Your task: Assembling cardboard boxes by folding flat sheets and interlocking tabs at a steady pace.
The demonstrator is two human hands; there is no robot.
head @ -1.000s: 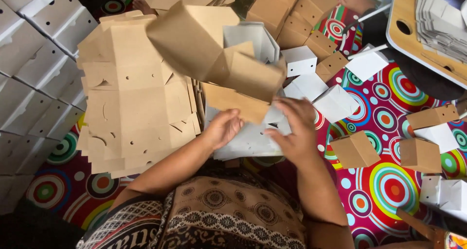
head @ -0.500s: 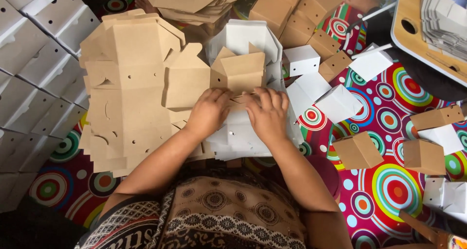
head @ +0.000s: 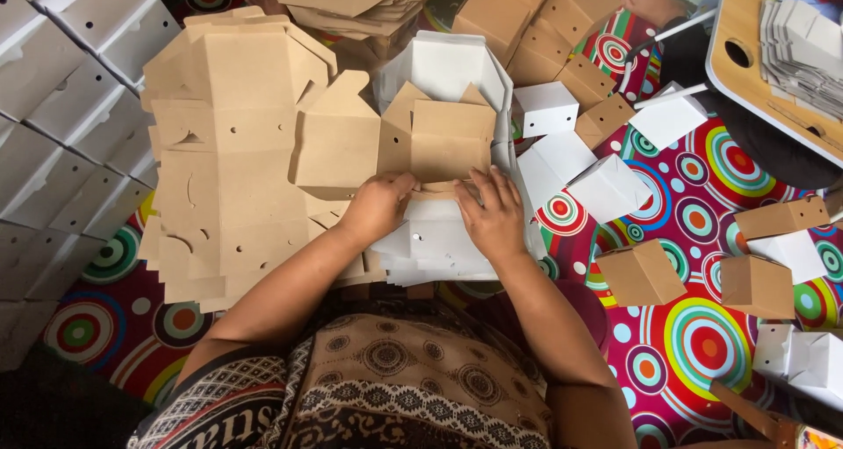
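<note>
I see both hands at centre, on half-folded brown box (head: pixel 413 146). Left hand (head: pixel 378 208) pinches its bottom flap; right hand (head: pixel 493 216) lies flat with fingers spread, pressing, not closed. Box sits on white sheet pile (head: pixel 439 238), at 12 o'clock from hands. Flat brown sheets (head: pixel 228 150) at 9 o'clock. Risk, I judge: flap springs open if pressure is uneven; pile slides.

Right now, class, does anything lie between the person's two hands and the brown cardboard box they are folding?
Nothing visible does. The left hand and the right hand both rest directly on the near edge of the half-folded brown box, which sits on a stack of white flat blanks. The loose folded boxes lie off to the right.
</note>
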